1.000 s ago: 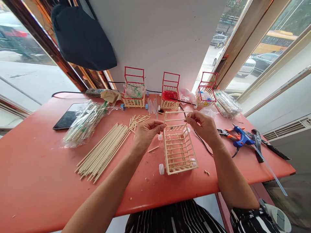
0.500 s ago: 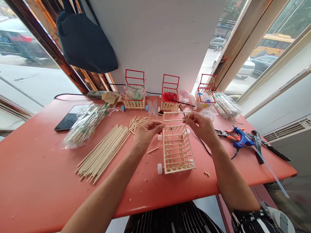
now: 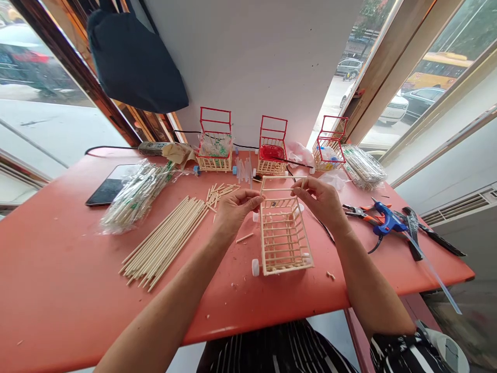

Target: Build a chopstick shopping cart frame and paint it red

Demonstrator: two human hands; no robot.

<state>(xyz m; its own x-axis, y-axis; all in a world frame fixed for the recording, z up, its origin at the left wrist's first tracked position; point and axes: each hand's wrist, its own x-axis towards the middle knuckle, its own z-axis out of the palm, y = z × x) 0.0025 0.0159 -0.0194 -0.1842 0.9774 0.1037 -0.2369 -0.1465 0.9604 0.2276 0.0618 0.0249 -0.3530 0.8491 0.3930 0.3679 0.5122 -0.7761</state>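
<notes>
A small cart built of pale wooden sticks [image 3: 285, 238] stands on the red table in front of me, with white bottle-cap wheels [image 3: 255, 267] at its lower corners. Its upright handle frame rises at the far end, with a thin cross stick [image 3: 277, 189] between the side posts. My left hand [image 3: 235, 210] is closed, thumb and finger pinching the left post near that stick. On the other side, my right hand [image 3: 320, 202] pinches the right post the same way. Exactly which sticks lie under the fingertips is partly hidden.
Loose sticks [image 3: 166, 243] and short cut pieces [image 3: 219, 194] lie left. Behind stand three carts with red-painted rims, one [image 3: 215, 163] at left. A blue glue gun [image 3: 390, 223] and pliers [image 3: 355, 210] lie right. Bagged sticks [image 3: 134, 199] cover part of a dark tablet [image 3: 103, 191].
The view has tilted slightly, so most of the scene sits a little higher. Both hands keep their pinch on the cart's handle frame with hardly any movement.
</notes>
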